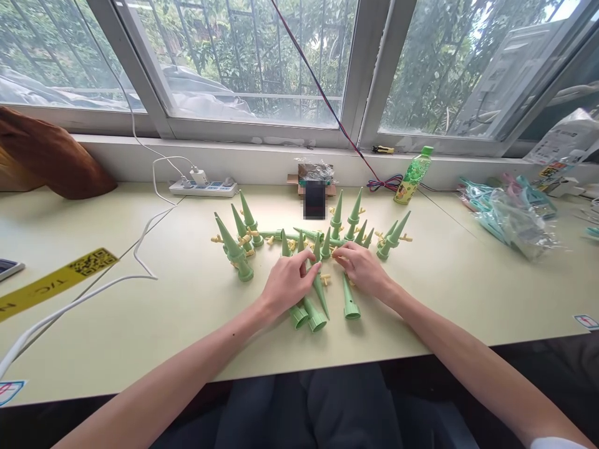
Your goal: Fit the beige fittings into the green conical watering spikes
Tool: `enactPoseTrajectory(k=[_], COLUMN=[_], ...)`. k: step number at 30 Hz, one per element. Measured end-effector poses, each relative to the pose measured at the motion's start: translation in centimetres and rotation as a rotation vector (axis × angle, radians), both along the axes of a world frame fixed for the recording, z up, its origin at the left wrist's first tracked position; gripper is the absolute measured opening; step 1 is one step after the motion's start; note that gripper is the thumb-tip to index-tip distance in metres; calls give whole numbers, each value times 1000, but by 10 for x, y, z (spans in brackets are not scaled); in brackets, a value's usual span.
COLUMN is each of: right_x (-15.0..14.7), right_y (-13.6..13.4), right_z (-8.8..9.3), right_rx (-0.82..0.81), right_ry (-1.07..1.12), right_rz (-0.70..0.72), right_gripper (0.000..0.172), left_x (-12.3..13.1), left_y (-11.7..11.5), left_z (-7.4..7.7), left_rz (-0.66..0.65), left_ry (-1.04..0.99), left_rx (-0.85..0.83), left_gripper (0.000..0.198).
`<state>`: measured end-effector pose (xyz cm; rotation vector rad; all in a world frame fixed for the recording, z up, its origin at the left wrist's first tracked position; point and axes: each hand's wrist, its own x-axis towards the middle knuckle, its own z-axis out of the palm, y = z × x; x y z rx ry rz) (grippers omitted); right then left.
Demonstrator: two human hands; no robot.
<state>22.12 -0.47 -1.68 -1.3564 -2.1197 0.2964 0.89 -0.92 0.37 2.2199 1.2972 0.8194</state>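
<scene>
My left hand (290, 277) is closed, with thumb and forefinger pinched at the wide end of a green plastic plant watering spike (321, 296) whose tip points toward me. My right hand (362, 265) is closed too, its fingertips together beside the standing spikes; what lies between them is too small to make out. A loose green spike (350, 302) lies below my right hand, open end toward me. Two more open-ended green pieces (314, 317) lie partly under my left hand. A small yellow valve (326, 280) rests between the hands.
Several green spikes with yellow valves stand at the left (229, 240) and right (394, 236). Behind them are a dark pixelated block (314, 201), a power strip (203, 188) and a green-capped bottle (413, 176). Plastic-wrapped items (512, 212) lie at right; a white cable (140, 249) crosses the left.
</scene>
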Motion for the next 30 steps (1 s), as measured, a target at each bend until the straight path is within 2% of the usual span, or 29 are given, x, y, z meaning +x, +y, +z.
enactPoseTrajectory(k=[7, 14, 25, 30], right_x=[-6, -9, -9, -10], right_y=[-6, -9, -9, -10], right_z=[6, 11, 10, 13], right_rx=[52, 82, 46, 43], right_ry=[127, 175, 250, 249], right_rz=[62, 102, 69, 60], right_gripper=[18, 19, 15, 21], left_x=[0, 0, 1, 2], left_y=[0, -1, 0, 0], left_z=[0, 2, 1, 0], left_rz=[7, 11, -27, -55], left_ry=[-7, 73, 98, 43], left_rx=[5, -23, -33, 9], left_gripper=[21, 20, 22, 17])
